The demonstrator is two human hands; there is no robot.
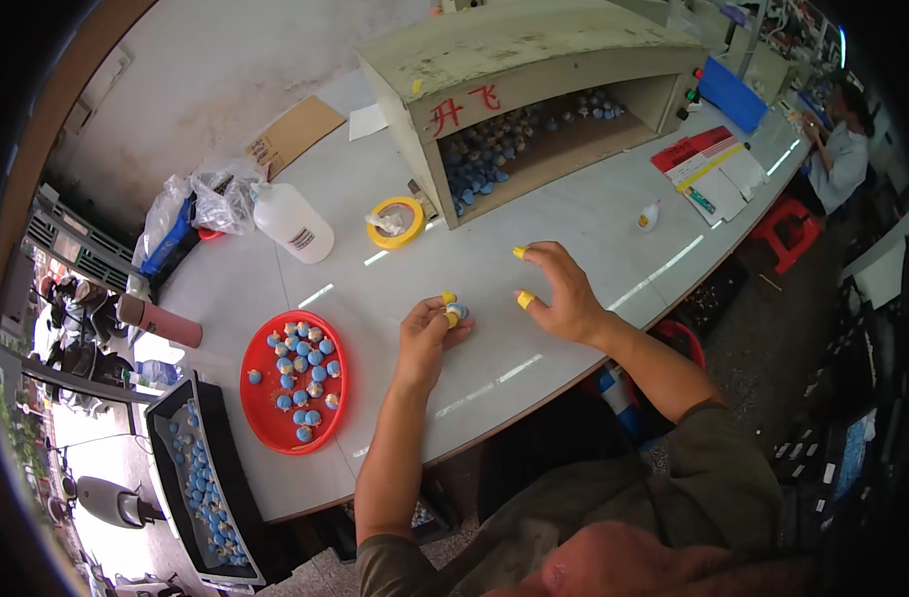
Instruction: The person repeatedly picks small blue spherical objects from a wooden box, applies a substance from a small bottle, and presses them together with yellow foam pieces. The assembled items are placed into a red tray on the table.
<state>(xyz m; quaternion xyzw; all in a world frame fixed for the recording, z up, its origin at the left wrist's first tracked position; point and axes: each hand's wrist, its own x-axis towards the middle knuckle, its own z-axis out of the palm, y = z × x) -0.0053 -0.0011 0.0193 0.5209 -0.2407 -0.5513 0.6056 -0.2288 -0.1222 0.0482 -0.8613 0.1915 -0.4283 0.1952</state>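
My left hand [427, 338] is closed above the middle of the table [494, 373], pinching a small blue-and-white figure [458, 311] between thumb and fingers. Yellow covers sit on the fingertips of both hands. To its right, my right hand [572, 300] is raised with thumb and forefinger well apart and nothing between them. A round red tray [259, 413] left of my left hand holds several small blue pieces with pale tops. More such pieces lie heaped inside the beige box-shaped machine [564, 65] in front of my hands.
A black bin [164, 438] of blue pieces stands at the left edge. A white bottle [293, 224], yellow tape roll [415, 234] and pink flask [166, 320] stand leftward. At right are a small dropper bottle [649, 216], papers [718, 184], a red stool [788, 237] and a co-worker [840, 159].
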